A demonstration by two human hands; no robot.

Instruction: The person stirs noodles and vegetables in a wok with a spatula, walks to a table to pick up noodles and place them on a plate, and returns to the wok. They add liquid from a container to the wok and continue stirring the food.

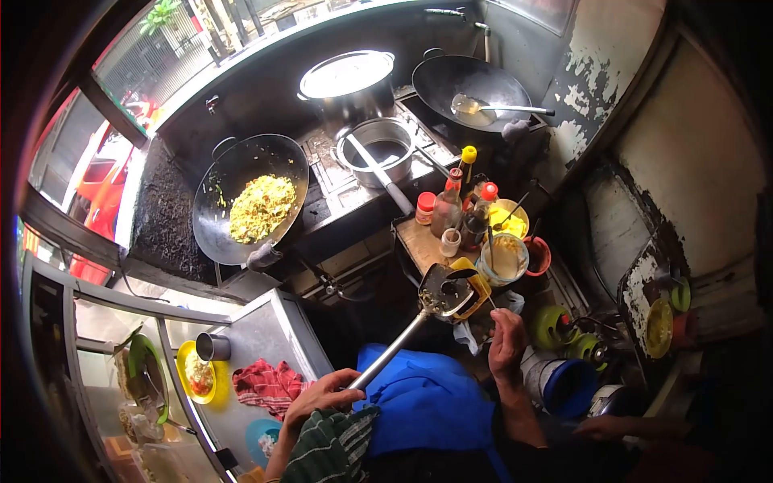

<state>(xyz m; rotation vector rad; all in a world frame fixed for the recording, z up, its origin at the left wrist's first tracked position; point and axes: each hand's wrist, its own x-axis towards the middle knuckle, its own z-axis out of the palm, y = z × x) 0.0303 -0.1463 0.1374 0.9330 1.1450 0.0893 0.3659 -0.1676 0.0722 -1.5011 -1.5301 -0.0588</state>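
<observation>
My left hand (322, 396) is closed round the long metal handle of a wok spatula (394, 351). Its dark, wet blade, with food bits on it, is raised beside a yellow container (477, 283). My right hand (508, 341) pinches a thin handle (491, 303) at that container's edge; the blade and container hide its other end. Behind them, sauce bottles (447, 211), a tub of pale paste (506, 258) and a bowl of yellow stuff (510, 218) crowd a small wooden stand (417, 241). Yellow noodle-like food (264, 208) lies in the left wok (211, 229).
At the back stand a large lidded pot (346, 76), a smaller pot (378, 153) with a ladle handle across it, and a second wok (435, 80) holding a spatula. Gas cylinders (554, 326) are at right. Another person's hand (602, 427) shows lower right. A yellow plate (187, 362) of food sits left.
</observation>
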